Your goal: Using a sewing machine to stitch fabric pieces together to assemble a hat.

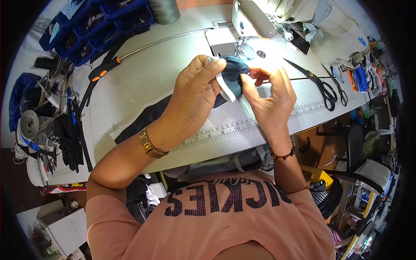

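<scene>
Just in front of the sewing machine's needle area, both hands hold up a small piece of dark navy fabric (232,74) with a curved edge. My left hand (195,89) is closed on it, thumb on top, gripping its left side together with a white fabric strip (225,89) that hangs down. The right edge of the dark piece is pinched between the thumb and fingers of my right hand (274,97). Under my left wrist a long dark fabric band (149,113) lies on the table, partly hidden by the forearm.
The sewing machine (255,19) stands behind the hands, its lamp lit. Black scissors (320,84) and smaller scissors (339,84) lie at right. An orange-handled screwdriver (104,70), blue parts bins (78,37) and a grey thread cone (165,12) are at far left. A ruler scale (236,131) edges the table.
</scene>
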Tool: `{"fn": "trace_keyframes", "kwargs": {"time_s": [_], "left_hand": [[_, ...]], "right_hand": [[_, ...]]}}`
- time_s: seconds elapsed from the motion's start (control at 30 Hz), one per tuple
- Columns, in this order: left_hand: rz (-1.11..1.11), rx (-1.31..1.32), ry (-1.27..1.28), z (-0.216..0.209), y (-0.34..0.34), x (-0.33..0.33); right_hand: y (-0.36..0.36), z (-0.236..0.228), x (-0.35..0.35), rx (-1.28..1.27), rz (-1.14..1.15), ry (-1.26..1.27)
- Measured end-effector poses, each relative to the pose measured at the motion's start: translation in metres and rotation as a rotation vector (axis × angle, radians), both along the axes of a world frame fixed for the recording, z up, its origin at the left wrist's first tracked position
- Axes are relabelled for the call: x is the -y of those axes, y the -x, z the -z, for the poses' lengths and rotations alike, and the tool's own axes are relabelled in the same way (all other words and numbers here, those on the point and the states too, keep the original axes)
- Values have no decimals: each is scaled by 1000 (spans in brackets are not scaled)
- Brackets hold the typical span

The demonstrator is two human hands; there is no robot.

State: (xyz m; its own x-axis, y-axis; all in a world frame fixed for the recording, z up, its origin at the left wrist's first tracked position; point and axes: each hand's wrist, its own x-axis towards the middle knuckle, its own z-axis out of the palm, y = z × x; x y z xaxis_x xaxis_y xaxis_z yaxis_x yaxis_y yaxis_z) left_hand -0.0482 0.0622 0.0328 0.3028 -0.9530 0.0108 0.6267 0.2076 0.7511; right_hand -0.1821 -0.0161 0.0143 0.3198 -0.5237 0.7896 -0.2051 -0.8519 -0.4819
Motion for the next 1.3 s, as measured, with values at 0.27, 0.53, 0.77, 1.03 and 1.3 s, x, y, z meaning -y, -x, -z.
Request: {"fn": "trace_keyframes", "kwargs": {"time_s": [0.27, 0.53, 0.77, 1.03, 1.3], "left_hand": [[1, 196, -20, 4, 0, -3], [-120, 220, 19, -3, 4, -4], [-73, 334, 37, 3, -2, -6], [-87, 272, 116, -3, -3, -6], [-107, 1041, 282, -3, -25, -1]], "right_hand": [[5, 2, 2, 41, -48, -83], [12, -1, 7, 129, -276, -200], [3, -11, -2, 51, -95, 70], [15, -7, -5, 16, -252, -333], [19, -8, -2, -49, -306, -369]]}}
